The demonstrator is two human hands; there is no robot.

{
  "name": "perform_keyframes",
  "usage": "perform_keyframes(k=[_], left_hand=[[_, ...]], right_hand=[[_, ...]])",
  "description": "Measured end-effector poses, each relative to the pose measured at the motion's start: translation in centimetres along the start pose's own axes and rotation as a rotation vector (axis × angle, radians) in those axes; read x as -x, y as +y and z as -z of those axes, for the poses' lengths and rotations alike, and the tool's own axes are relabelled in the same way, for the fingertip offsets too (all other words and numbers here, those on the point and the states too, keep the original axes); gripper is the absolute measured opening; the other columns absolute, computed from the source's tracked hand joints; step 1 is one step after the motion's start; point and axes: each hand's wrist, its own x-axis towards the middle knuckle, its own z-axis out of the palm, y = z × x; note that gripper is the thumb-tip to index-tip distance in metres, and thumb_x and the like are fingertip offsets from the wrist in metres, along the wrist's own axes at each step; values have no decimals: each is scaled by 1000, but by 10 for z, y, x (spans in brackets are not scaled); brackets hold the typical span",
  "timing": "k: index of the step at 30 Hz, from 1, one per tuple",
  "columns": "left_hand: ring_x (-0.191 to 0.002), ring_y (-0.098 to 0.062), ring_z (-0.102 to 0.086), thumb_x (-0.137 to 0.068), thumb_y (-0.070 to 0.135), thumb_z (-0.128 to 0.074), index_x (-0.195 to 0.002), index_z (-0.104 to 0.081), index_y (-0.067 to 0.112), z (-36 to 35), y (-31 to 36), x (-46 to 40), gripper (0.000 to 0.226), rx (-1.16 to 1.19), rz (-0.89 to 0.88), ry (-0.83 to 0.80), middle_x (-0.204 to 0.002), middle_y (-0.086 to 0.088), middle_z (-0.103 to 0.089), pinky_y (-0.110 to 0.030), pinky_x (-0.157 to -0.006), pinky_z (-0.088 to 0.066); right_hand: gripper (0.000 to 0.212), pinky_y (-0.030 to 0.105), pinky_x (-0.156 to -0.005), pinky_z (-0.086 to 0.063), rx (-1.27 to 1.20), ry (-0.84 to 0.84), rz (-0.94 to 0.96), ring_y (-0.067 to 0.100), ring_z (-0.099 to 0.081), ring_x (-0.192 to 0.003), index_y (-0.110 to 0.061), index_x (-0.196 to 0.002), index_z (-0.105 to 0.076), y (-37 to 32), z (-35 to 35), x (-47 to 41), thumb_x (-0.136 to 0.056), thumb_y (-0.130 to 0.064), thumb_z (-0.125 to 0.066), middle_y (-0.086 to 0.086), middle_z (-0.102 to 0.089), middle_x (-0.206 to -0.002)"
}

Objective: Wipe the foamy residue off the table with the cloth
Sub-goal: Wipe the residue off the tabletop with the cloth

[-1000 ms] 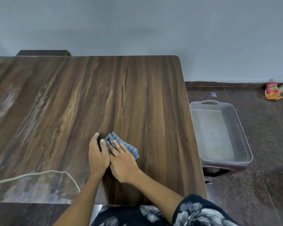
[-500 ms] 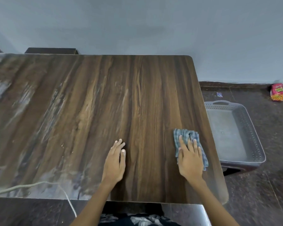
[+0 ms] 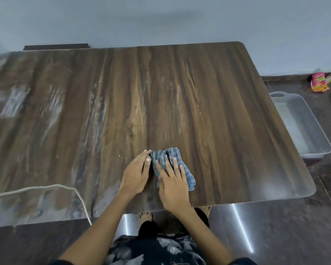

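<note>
Pressing flat on blue cloth (image 3: pixel 172 165), right hand (image 3: pixel 173 185) has fingers straight; cloth near table (image 3: pixel 227 121) front edge. Left hand (image 3: pixel 136 174) open, touching cloth's left side. Foamy residue (image 3: pixel 52 104) lies leftward, nearer left hand

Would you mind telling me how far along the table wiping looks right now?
Done: the right part of the table looks mostly clean. In hand: the right hand presses the blue cloth flat near the front edge, the left hand beside it, fingertips at its edge. Left: whitish foamy residue streaks the left half, thickest at the near left corner by the white cord.
</note>
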Motion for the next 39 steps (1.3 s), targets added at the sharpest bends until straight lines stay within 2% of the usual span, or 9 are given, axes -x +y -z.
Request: perform_keyframes(k=[5, 9, 15, 19, 23, 32, 34, 37, 39], left_hand=[[-129, 1, -35, -94, 42, -25, -115, -60, 14, 32, -31, 19, 49, -9, -73, -19, -133, 11, -49, -24, -107, -30], [-129, -3, -36, -96, 35, -29, -115, -60, 13, 44, -38, 25, 43, 38, -52, -20, -133, 4, -52, -28, -109, -31], [-130, -7, -38, -97, 31, -32, -116, -60, 11, 55, -46, 34, 39, 99, 1, 16, -132, 0, -53, -31, -108, -33], [-127, -11, -44, -99, 21, -36, -121, -58, 9, 67, -50, 45, 32, 141, 108, 101, -131, -4, -54, -28, -106, -33], [-127, -14, -44, -99, 19, -38, -125, -55, 7, 74, -51, 53, 33, 130, 154, 118, -132, -5, -53, -25, -106, -32], [-133, -14, -37, -98, 14, -38, -129, -50, 9, 82, -60, 61, 34, 134, 205, 185, -139, -5, -46, -27, -110, -27], [-134, -13, -34, -98, 15, -39, -132, -48, 10, 86, -63, 57, 35, 114, 211, 195, -142, -4, -43, -26, -110, -25], [-134, -10, -33, -98, 17, -39, -135, -45, 11, 96, -71, 45, 38, 72, 192, 172, -144, -3, -41, -20, -108, -22], [-134, -9, -32, -98, 18, -39, -135, -45, 12, 107, -79, 36, 38, 60, 160, 135, -144, -2, -40, -20, -108, -22]], right_hand=[[49, 33, -115, -11, 54, -56, 101, 20, -23, -141, -34, -144, -30, 23, -14, 54, -95, -30, -30, -7, -30, -150], [54, 36, -115, -3, 2, 70, -219, 20, -5, -143, -33, -144, -17, 52, 2, 69, -92, -41, -8, -2, -18, -153], [53, 50, -114, -10, -75, 193, -585, 37, -12, -143, -17, -147, -24, 4, -11, 18, -96, -28, -21, 14, -20, -154], [58, 55, -105, -25, -21, 173, -355, 41, -32, -134, -10, -140, -37, -75, -40, 12, -86, -31, -28, 18, -41, -143], [64, 44, -111, -13, -15, -20, -87, 31, -30, -134, -11, -137, -41, -140, -68, 31, -78, -32, -33, 13, -46, -141], [57, 35, -106, -33, 22, -105, 114, 20, -46, -129, -21, -130, -53, -136, -59, 15, -77, -34, -36, 0, -55, -134], [55, 33, -113, -22, 24, -113, 106, 20, -36, -136, -24, -136, -46, -134, -54, 3, -83, -32, -33, 1, -47, -142], [64, 32, -112, 15, -73, -93, 147, 17, 13, -140, -25, -149, -15, -130, -50, -26, -86, -37, -7, 2, -11, -157], [73, 28, -109, 19, -90, -79, 125, 14, 25, -135, -26, -149, -4, -134, -47, -49, -79, -41, 5, 2, 0, -158]])
